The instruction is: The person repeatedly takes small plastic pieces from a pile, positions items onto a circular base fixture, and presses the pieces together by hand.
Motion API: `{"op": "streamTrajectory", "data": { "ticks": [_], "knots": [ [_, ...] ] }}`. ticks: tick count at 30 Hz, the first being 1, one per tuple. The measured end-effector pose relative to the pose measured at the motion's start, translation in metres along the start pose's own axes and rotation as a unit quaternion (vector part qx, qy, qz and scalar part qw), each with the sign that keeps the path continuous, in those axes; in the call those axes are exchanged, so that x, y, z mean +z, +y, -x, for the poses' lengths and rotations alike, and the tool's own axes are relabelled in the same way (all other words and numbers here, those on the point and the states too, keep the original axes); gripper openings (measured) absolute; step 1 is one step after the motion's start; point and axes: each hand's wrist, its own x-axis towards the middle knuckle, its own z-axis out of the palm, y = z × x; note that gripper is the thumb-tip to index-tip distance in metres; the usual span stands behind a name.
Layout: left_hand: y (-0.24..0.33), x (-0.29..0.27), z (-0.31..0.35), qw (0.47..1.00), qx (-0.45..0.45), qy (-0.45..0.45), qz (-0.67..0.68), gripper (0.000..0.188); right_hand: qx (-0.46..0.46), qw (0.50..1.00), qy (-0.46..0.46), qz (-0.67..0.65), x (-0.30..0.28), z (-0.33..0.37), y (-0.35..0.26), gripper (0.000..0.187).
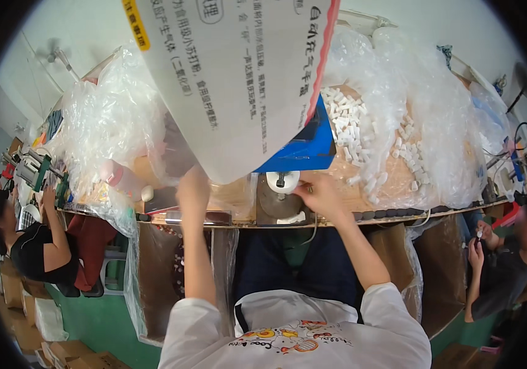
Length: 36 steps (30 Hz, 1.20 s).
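A blue bench machine [312, 144] stands ahead of me, with a white round part [285, 181] around a dark vertical pin above a grey metal base [275, 208]. My right hand [323, 195] is at the right side of this white part, its fingers curled and pinched together; what they hold, if anything, is too small to make out. My left hand [193, 186] is raised left of the machine, beside the lower edge of a large white printed sheet [232, 92] with a pink border. Its fingers are blurred and partly hidden. The sheet covers much of the machine.
Many small white plastic pieces [351, 126] lie right of the machine among clear plastic bags [442, 123]. More clear plastic [106, 104] and a pink bottle [122, 177] are at left. Open cartons [160, 277] stand below the table edge. One co-worker [48, 246] sits left, another [503, 264] right.
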Motion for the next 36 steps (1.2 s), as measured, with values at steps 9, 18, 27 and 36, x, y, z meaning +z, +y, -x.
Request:
{"op": "streamTrajectory", "data": {
  "ticks": [9, 18, 27, 36],
  "knots": [
    [-0.077, 0.148, -0.075, 0.946, 0.273, 0.156, 0.08, 0.018, 0.061, 0.995, -0.044, 0.071, 0.024, -0.004, -0.024, 0.021],
    [-0.067, 0.133, -0.052, 0.953, 0.286, 0.08, 0.065, 0.017, -0.156, 0.968, 0.125, 0.152, 0.064, 0.02, -0.015, 0.01],
    [0.015, 0.054, 0.015, 0.92, 0.015, -0.047, 0.388, 0.026, -0.125, 0.969, 0.07, 0.201, 0.06, 0.018, -0.003, 0.022],
    [0.075, 0.036, 0.061, 0.84, 0.043, -0.092, 0.532, 0.035, 0.066, 0.986, -0.015, -0.155, 0.025, 0.022, 0.012, 0.029]
  ]
}}
